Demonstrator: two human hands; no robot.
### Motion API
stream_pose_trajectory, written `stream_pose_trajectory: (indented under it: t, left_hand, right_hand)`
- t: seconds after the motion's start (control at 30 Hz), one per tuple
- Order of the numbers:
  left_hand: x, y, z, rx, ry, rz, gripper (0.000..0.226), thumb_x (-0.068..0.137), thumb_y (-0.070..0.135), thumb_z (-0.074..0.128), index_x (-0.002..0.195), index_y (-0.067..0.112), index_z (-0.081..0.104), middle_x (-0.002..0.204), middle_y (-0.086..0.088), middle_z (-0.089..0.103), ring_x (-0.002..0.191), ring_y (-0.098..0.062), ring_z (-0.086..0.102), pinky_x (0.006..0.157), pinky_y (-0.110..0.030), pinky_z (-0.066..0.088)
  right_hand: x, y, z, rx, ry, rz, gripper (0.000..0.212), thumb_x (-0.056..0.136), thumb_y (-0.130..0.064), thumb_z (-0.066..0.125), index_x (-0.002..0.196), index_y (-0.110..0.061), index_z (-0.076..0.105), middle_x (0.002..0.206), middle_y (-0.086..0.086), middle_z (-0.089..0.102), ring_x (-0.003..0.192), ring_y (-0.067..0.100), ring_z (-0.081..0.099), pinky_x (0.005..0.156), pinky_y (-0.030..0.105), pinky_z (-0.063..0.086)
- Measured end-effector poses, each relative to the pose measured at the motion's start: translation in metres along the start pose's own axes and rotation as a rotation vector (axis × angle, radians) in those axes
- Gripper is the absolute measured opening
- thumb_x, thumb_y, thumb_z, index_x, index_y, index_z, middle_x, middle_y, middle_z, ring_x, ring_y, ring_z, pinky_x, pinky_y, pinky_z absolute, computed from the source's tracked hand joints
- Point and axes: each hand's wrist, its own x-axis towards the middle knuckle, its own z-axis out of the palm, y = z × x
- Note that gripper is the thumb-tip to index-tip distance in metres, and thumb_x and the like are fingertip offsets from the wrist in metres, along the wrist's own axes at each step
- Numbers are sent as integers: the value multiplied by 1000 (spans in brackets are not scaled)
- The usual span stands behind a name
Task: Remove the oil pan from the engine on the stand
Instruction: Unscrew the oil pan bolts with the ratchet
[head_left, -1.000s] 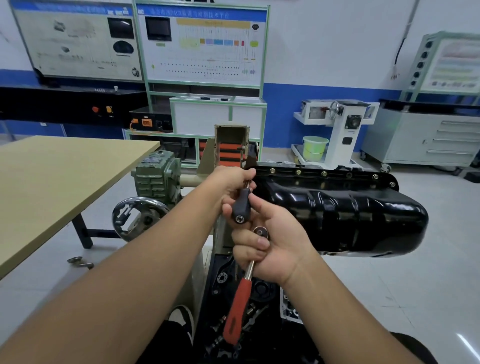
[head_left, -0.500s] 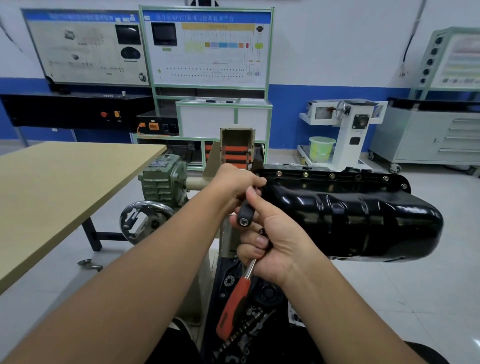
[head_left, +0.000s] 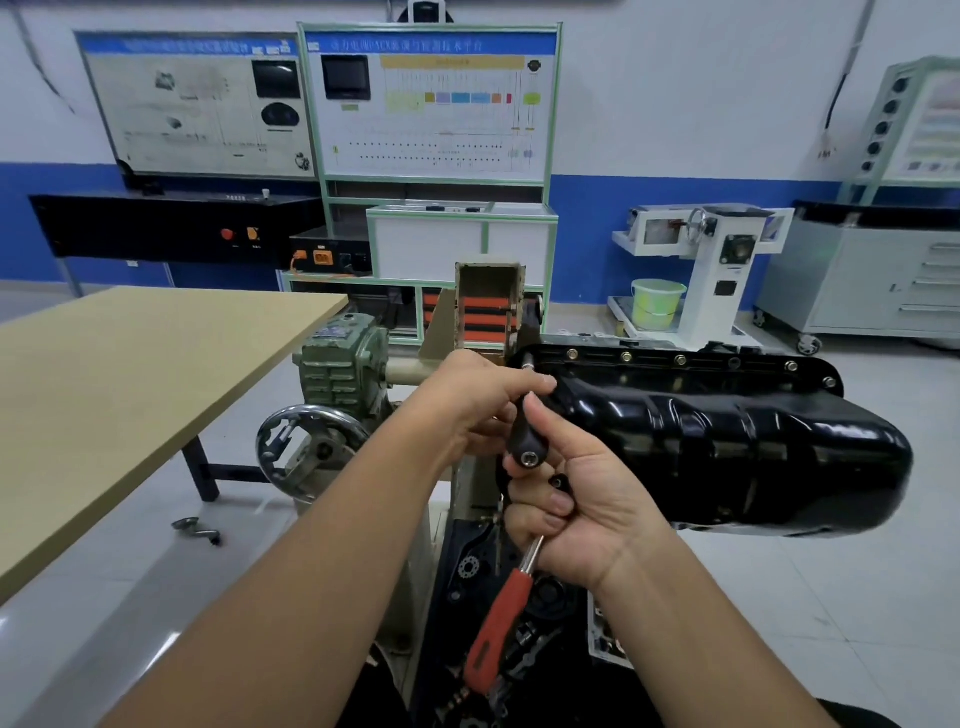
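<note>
Glossy black oil pan (head_left: 727, 447) bolted on the engine stand (head_left: 488, 306), right of centre. Left hand (head_left: 467, 405) curled around a black driver handle (head_left: 524, 441) at the pan's near-left flange. Right hand (head_left: 587, 499) gripping a red-handled ratchet (head_left: 498, 629), fingers wrapped tight.

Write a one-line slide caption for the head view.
Both hands work a black-handled driver at the oil pan flange; right hand also holds a red-handled ratchet, left hand steadying.

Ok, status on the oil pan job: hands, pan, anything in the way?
Left hand grips black driver handle at pan's corner. Right hand holds red-handled ratchet. Oil pan on engine, flange bolts in. Nothing blocking.
</note>
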Motion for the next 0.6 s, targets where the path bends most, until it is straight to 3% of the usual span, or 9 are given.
stream_pose_trajectory:
  t: [0.13, 0.3, 0.37, 0.47, 0.6]
  left_hand:
    - [-2, 4, -1, 25, 32, 6, 26, 81, 15, 81, 61, 12, 63, 46, -1, 52, 38, -13, 48, 52, -25, 43]
    - [-4, -3, -2, -407, -209, -269, 22, 97, 21, 67, 82, 8, 57, 50, -1, 50, 43, -7, 39, 31, -15, 35]
    - [-5, -6, -1, -500, -260, -294, 21, 100, 24, 63, 87, 9, 56, 50, 1, 42, 36, -5, 37, 31, -13, 35]
    - [-14, -3, 3, -427, -203, -235, 18, 99, 25, 63, 100, 8, 60, 69, -5, 49, 49, -11, 46, 37, -17, 42]
    - [-30, -2, -3, -83, -54, -36, 36, 88, 42, 78, 97, 7, 72, 86, -14, 75, 63, -22, 70, 61, -32, 60]
  right_hand:
    - [1, 3, 2, -76, 41, -17, 31, 73, -41, 80, 74, -15, 65, 59, -1, 55, 27, 3, 29, 30, 14, 17]
    - [-2, 3, -9, 149, -194, 39, 39, 92, -39, 61, 101, -3, 71, 87, 10, 75, 25, 4, 30, 29, 15, 17]
    - [-2, 1, -11, 118, -190, 13, 36, 95, -36, 59, 102, -4, 71, 85, 7, 75, 25, 4, 30, 29, 15, 18]
    - [-4, 1, -7, 46, -137, -25, 33, 92, -36, 62, 94, -5, 69, 72, 5, 70, 26, 4, 31, 28, 15, 19]
    - [-3, -7, -3, -126, 33, -58, 29, 90, -34, 67, 78, -8, 65, 60, 0, 47, 25, 4, 29, 28, 14, 19]
